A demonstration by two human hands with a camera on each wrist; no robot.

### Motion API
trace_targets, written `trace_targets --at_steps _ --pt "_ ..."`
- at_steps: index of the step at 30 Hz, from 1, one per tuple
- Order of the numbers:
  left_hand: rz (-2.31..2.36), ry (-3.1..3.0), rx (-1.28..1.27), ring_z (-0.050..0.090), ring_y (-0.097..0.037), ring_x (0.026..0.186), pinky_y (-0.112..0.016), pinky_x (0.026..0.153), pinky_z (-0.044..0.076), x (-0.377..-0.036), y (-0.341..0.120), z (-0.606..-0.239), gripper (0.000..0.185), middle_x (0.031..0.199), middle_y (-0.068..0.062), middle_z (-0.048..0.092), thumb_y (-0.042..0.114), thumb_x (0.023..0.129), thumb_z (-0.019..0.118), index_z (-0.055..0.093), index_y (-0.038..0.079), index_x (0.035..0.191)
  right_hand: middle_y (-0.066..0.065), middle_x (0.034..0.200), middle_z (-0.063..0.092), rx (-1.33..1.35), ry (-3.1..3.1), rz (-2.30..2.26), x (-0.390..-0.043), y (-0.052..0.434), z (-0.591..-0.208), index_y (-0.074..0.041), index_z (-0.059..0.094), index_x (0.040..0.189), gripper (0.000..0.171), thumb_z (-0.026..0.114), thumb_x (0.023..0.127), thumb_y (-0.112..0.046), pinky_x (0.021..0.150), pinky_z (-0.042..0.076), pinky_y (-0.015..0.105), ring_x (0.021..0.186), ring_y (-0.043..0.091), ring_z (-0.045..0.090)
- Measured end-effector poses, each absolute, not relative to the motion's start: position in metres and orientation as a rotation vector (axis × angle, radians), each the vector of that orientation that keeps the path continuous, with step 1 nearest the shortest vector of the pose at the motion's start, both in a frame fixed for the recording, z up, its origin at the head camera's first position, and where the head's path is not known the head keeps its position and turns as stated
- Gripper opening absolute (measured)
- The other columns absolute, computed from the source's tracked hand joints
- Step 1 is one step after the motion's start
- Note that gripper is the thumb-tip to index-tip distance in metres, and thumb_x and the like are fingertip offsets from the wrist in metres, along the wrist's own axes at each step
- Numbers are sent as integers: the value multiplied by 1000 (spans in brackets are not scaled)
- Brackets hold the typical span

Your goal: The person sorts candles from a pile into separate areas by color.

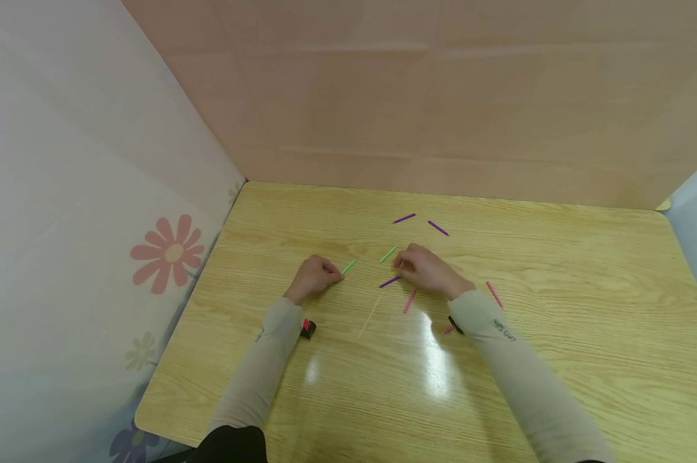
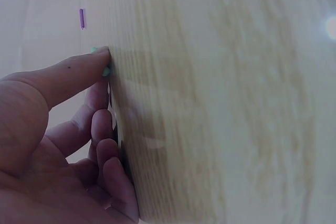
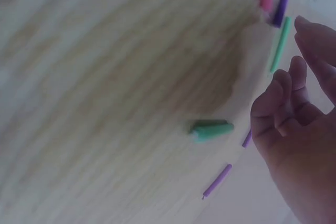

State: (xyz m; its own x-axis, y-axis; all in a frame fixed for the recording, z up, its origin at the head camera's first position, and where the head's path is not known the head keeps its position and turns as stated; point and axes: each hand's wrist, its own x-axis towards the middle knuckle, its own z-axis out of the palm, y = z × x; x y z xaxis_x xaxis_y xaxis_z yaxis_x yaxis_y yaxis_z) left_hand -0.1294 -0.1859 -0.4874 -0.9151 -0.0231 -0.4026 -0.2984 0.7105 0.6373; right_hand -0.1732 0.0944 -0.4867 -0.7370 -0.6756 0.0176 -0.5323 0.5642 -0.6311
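Now the left hand [image 1: 317, 276] is pinching a thin, light-green stick [image 1: 349, 266] over the yellowish wood-grain table [image 1: 586, 308], while the right hand [image 1: 428, 267], its thumb and fingertips seemingly apart, is curving loosely near a short, dark-purple stick [image 1: 389, 281].

Desk [image 1: 586, 347]: pale wood grain, rounded corners, glare towards the near side. Clocked head-view from a green stick [image 1: 388, 254] mid-desk: one purple stick [image 1: 404, 218] at 1 o'clock, a second purple stick [image 1: 439, 228] at 2, a third purple stick [image 1: 389, 281] at 6, one pink stick [image 1: 495, 294] near 4, another pink stick [image 1: 409, 301] at 5. Further out at 5, a part-hidden pink stick [image 1: 449, 329].
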Motion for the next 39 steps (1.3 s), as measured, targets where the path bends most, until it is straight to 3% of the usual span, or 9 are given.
trace_targets --at_steps 11,39 --pt "1028 2561 -245 63 -21 92 -39 86 50 -129 -186 -488 16 99 -4 72 27 85 73 76 11 87 6 96 57 -980 2556 -787 -167 94 -489 -8 68 99 10 65 90 -10 82 48 38 88 21 54" --pt "1052 2547 -258 63 -20 89 -37 83 50 -128 -185 -487 16 99 -5 72 26 85 74 76 10 87 3 91 57 -983 2577 -743 -162 94 -486 -9 68 94 5 64 92 -10 79 47 35 83 17 53"
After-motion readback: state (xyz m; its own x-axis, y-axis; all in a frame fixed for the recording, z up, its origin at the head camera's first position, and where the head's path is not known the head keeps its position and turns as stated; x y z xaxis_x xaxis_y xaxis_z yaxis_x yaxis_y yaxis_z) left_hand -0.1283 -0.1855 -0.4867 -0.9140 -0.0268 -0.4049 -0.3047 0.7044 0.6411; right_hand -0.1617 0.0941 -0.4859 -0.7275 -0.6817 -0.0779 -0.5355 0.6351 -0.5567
